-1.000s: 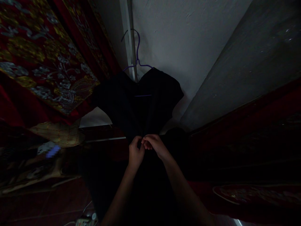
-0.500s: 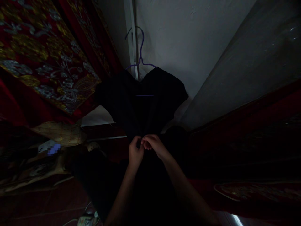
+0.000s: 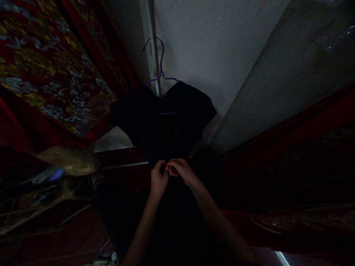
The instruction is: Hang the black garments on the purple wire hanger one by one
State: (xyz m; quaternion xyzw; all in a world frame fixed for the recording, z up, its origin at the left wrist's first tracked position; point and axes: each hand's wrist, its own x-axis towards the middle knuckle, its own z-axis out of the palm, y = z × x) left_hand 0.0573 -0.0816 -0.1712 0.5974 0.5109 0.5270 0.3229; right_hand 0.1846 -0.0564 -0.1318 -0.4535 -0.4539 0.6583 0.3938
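A dark, short-sleeved shirt (image 3: 191, 103) hangs upright on a thin purple hanger (image 3: 161, 62), its neckline falling open in a deep V. At the bottom of that V, my left hand (image 3: 160, 177) pinches the front edge of the cloth. My right hand (image 3: 180, 170) is closed on the opposite edge, its fingertips meeting those of the left. Whether a button lies between the fingers is too dark to make out. Below my hands the cloth merges into black shadow.
Red cloth with gold and silver embroidery (image 3: 55, 62) hangs at the upper left. Behind the hanger runs a pale vertical strip (image 3: 151, 22) against a grey wall (image 3: 210, 44). A checked, cream-coloured bundle (image 3: 69, 160) lies at the left. More red embroidered fabric (image 3: 299, 221) sits lower right.
The view has shifted slightly, so the hanger and shirt top appear a little further left and the hook lower. Both hands keep the same pinch at the shirt front.
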